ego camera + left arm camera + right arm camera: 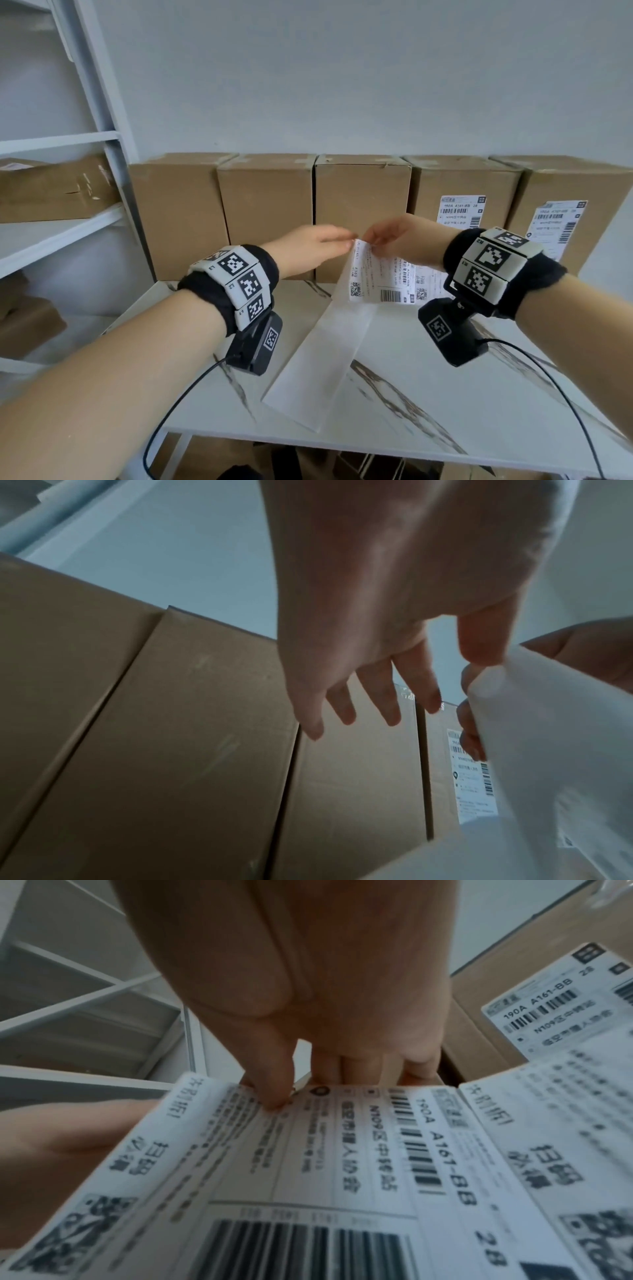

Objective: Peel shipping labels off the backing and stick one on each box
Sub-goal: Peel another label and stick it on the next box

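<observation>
Five brown boxes line the wall. The three on the left (359, 195) are bare; the two on the right carry stuck labels (462, 212) (555, 226). In front of the middle box my right hand (380, 236) pinches the top edge of a label strip (376, 277), its thumb (274, 1091) on the printed face (342, 1150). My left hand (339, 240) reaches the strip's left end with straight, spread fingers (387, 704); its thumb (479, 642) touches the paper's edge (548, 750). Bare white backing (329, 346) trails down onto the table.
The marble table (445, 394) holds the boxes at its back. A white shelf rack (102, 137) stands at the left with a flat carton (51, 192) on it. More boxes (191, 459) sit under the table. Black cables hang from both wrist units.
</observation>
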Motion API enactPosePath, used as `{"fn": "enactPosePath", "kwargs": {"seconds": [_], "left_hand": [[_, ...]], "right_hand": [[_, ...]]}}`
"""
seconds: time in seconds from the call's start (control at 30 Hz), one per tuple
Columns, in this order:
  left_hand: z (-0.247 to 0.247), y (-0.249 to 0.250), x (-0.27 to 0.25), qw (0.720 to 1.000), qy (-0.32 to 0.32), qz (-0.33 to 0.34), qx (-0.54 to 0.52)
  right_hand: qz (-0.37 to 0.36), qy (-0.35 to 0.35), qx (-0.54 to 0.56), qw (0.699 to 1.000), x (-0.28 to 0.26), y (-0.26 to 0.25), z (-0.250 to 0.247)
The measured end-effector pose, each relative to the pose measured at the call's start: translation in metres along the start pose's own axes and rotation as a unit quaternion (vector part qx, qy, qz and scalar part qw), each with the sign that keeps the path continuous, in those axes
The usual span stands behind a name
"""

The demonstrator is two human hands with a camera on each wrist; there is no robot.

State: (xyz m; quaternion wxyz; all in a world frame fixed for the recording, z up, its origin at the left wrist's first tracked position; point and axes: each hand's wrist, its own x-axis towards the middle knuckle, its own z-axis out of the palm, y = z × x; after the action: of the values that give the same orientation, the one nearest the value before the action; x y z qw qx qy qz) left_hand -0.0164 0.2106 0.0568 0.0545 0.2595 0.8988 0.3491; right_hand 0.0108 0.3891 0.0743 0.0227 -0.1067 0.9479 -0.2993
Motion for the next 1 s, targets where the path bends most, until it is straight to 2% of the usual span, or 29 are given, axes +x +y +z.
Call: {"fn": "enactPosePath", "kwargs": {"seconds": [0.07,0.2,0.33,0.4,0.53,0.7,1.0], "left_hand": [[0.004,0.001,0.000,0.999,-0.018,-0.034,-0.022],[0.011,-0.001,-0.002,0.979,-0.043,-0.097,-0.172],[0.018,0.001,-0.005,0.979,-0.035,-0.100,-0.176],[0.021,0.001,-0.005,0.977,-0.013,-0.106,-0.187],[0.023,0.003,-0.003,0.956,0.016,-0.126,-0.265],[0.025,0.011,-0.001,0.933,0.037,-0.131,-0.332],[0.029,0.018,-0.003,0.913,0.039,-0.135,-0.383]], "right_hand": [[0.001,-0.007,-0.003,1.000,-0.003,0.002,0.000],[0.007,0.016,-0.008,1.000,-0.002,0.011,0.004],[0.013,0.046,0.005,0.999,0.003,0.016,0.007],[0.003,0.079,-0.003,0.997,0.004,0.018,0.010],[-0.034,0.205,-0.039,0.977,0.000,0.018,0.020],[-0.031,0.142,-0.034,0.989,-0.011,0.009,0.033],[0.003,0.137,0.014,0.990,-0.008,0.010,0.040]]}}
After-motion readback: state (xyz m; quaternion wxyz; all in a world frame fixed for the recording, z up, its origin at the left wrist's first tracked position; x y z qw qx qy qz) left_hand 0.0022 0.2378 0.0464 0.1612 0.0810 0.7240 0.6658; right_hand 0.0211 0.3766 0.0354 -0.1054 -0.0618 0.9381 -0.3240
